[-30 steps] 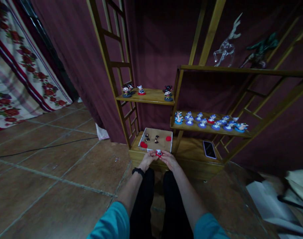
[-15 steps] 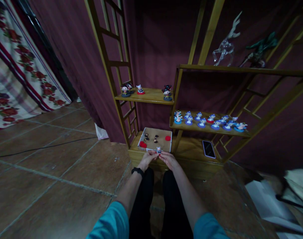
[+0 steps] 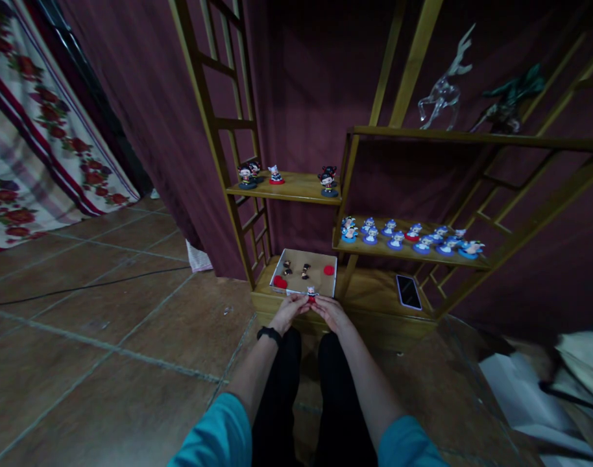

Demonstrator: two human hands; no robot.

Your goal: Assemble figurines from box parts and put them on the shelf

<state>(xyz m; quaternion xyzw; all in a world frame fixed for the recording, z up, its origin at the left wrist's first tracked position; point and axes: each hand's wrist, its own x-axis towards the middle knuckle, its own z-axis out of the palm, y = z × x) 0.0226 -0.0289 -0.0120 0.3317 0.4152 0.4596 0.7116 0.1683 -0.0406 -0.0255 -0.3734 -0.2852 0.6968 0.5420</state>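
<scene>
Between my two hands is a small figurine [image 3: 311, 292] with a pale head, a dark body and a red base. My left hand [image 3: 290, 311] grips it from the left, fingers closed at the base. From the other side my right hand [image 3: 329, 311] pinches the same base. Just beyond the hands lies a shallow cardboard box [image 3: 317, 259] on the lowest shelf. Inside are several small dark figure pieces [image 3: 305, 271], a red disc [image 3: 329, 270] at the right and red bases [image 3: 279, 282] at the front left corner.
A similar red-based figurine [image 3: 276, 175] stands on the upper left shelf [image 3: 296, 188] among dark-haired figurines [image 3: 328, 181]. Several blue and purple figurines [image 3: 395, 240] line the right shelf. A phone [image 3: 409, 292] lies below them. A clear deer ornament [image 3: 441, 94] stands higher up. White packaging [image 3: 525, 395] sits on the floor at right.
Both hands stay in nearly the same place around the figurine, which has shifted only very slightly. The view has moved a little; the shelves look the same.
</scene>
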